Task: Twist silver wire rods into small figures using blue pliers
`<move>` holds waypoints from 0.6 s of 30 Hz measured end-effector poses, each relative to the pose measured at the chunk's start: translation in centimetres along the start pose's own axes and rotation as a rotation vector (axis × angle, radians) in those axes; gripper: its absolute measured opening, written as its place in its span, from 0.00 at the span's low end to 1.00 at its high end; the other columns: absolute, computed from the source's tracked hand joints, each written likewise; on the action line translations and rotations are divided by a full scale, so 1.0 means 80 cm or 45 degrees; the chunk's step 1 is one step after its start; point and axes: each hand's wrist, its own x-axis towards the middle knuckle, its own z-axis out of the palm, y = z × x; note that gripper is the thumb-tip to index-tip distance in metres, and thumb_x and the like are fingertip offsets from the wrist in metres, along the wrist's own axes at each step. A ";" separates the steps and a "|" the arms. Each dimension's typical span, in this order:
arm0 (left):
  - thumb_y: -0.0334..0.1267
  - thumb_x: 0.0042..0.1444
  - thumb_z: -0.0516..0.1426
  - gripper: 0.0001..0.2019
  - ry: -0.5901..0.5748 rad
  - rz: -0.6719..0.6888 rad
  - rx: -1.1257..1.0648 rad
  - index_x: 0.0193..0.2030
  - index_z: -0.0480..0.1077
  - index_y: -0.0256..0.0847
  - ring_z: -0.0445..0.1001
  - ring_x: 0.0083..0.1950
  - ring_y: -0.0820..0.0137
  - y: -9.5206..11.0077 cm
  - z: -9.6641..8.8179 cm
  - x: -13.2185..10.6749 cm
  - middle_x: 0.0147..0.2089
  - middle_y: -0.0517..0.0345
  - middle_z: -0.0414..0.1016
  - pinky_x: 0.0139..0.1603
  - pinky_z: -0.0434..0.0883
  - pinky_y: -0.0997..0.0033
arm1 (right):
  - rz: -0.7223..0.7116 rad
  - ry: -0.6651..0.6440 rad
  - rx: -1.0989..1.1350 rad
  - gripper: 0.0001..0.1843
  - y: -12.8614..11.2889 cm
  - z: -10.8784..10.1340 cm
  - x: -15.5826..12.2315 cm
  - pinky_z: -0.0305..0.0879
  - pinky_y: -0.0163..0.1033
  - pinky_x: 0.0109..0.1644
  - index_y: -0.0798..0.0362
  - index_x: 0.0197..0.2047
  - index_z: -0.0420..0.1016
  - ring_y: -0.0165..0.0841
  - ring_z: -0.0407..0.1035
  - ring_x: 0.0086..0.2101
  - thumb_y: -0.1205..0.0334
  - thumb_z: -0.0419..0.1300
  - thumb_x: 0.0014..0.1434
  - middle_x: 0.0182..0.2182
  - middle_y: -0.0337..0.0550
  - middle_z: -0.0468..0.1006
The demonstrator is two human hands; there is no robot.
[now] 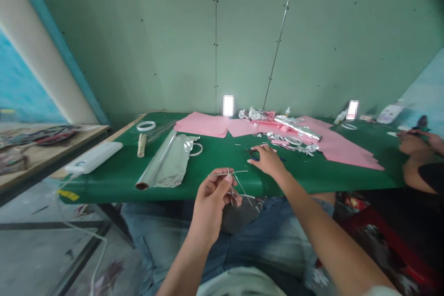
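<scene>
My left hand (213, 199) is closed on a small frame of thin silvery wire (239, 189), raised just over the table's front edge. Several thin rods of it cross and stick out to the right. My right hand (269, 161) is at the table, its thumb and fingers curled round a small tool with dark blue handles (255, 154). The palm hides part of this tool, and its exact kind is unclear. Behind the right hand lie crumpled silver foil scraps (308, 149) and a white ring (293, 140).
On the green table (215, 152) lie a foil roll (157, 162), pink sheets (204, 124), a tape roll (146, 126), thin wires (161, 132) and a white power bank (94, 157) with a cable. At far right, another person's hands (414, 142) work. A wall stands behind.
</scene>
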 end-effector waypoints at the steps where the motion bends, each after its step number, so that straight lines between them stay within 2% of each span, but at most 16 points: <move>1: 0.41 0.51 0.67 0.13 0.006 -0.003 -0.006 0.38 0.71 0.37 0.72 0.22 0.76 0.002 -0.001 0.000 0.30 0.63 0.71 0.23 0.72 0.74 | 0.002 -0.007 0.037 0.17 0.004 0.003 0.010 0.64 0.55 0.57 0.55 0.50 0.73 0.42 0.69 0.52 0.55 0.63 0.61 0.52 0.49 0.74; 3: 0.41 0.50 0.67 0.14 0.019 -0.008 -0.019 0.37 0.70 0.38 0.74 0.23 0.74 0.005 -0.003 0.001 0.29 0.64 0.71 0.26 0.73 0.72 | 0.006 0.001 0.142 0.17 0.004 0.007 0.013 0.66 0.54 0.56 0.54 0.52 0.72 0.40 0.69 0.51 0.54 0.60 0.64 0.53 0.48 0.73; 5: 0.40 0.49 0.68 0.13 0.059 0.019 -0.053 0.36 0.70 0.39 0.75 0.26 0.73 0.005 -0.006 0.002 0.28 0.63 0.72 0.28 0.74 0.72 | 0.008 0.024 0.288 0.16 -0.006 0.009 -0.009 0.67 0.53 0.55 0.55 0.52 0.73 0.40 0.70 0.49 0.54 0.57 0.66 0.51 0.50 0.75; 7: 0.39 0.47 0.69 0.13 0.116 0.074 -0.104 0.34 0.70 0.39 0.75 0.30 0.73 0.003 -0.007 0.004 0.28 0.62 0.74 0.31 0.74 0.74 | 0.003 0.017 0.467 0.19 -0.026 0.010 -0.051 0.69 0.49 0.51 0.56 0.48 0.76 0.39 0.73 0.43 0.54 0.50 0.68 0.43 0.52 0.79; 9: 0.38 0.46 0.70 0.14 0.162 0.129 -0.151 0.33 0.69 0.39 0.74 0.31 0.74 -0.001 -0.007 0.005 0.29 0.62 0.75 0.33 0.73 0.76 | -0.018 -0.066 0.658 0.22 -0.053 0.011 -0.104 0.73 0.45 0.41 0.56 0.43 0.77 0.36 0.75 0.34 0.51 0.46 0.68 0.34 0.48 0.81; 10: 0.38 0.45 0.70 0.14 0.170 0.146 -0.159 0.32 0.69 0.39 0.74 0.31 0.75 -0.004 -0.006 0.005 0.29 0.63 0.75 0.34 0.73 0.77 | -0.032 -0.112 0.743 0.23 -0.067 0.011 -0.130 0.73 0.43 0.38 0.55 0.43 0.78 0.36 0.76 0.32 0.49 0.47 0.67 0.33 0.48 0.81; 12: 0.37 0.46 0.70 0.14 0.168 0.147 -0.143 0.32 0.69 0.40 0.74 0.31 0.76 -0.011 -0.001 0.004 0.28 0.64 0.76 0.35 0.72 0.78 | -0.034 -0.140 0.924 0.25 -0.095 0.013 -0.168 0.73 0.42 0.37 0.54 0.48 0.76 0.36 0.76 0.34 0.44 0.48 0.66 0.37 0.49 0.82; 13: 0.38 0.46 0.70 0.14 0.166 0.123 -0.119 0.32 0.69 0.40 0.73 0.31 0.76 -0.015 0.001 0.003 0.29 0.64 0.76 0.33 0.71 0.79 | 0.026 -0.160 1.185 0.25 -0.108 0.014 -0.179 0.73 0.43 0.37 0.53 0.48 0.76 0.37 0.76 0.34 0.42 0.52 0.64 0.38 0.49 0.81; 15: 0.40 0.48 0.69 0.14 0.159 0.050 -0.063 0.33 0.68 0.41 0.73 0.28 0.76 -0.022 0.007 0.001 0.29 0.63 0.77 0.27 0.68 0.80 | 0.133 -0.133 1.434 0.25 -0.126 0.014 -0.186 0.72 0.41 0.35 0.52 0.44 0.78 0.37 0.75 0.33 0.39 0.57 0.60 0.36 0.48 0.81; 18: 0.41 0.49 0.68 0.13 0.094 0.018 -0.010 0.33 0.68 0.40 0.70 0.24 0.76 -0.029 0.011 0.000 0.29 0.62 0.77 0.21 0.64 0.79 | 0.241 0.038 1.452 0.22 -0.135 0.010 -0.176 0.69 0.39 0.33 0.52 0.33 0.78 0.35 0.72 0.28 0.42 0.57 0.61 0.26 0.43 0.79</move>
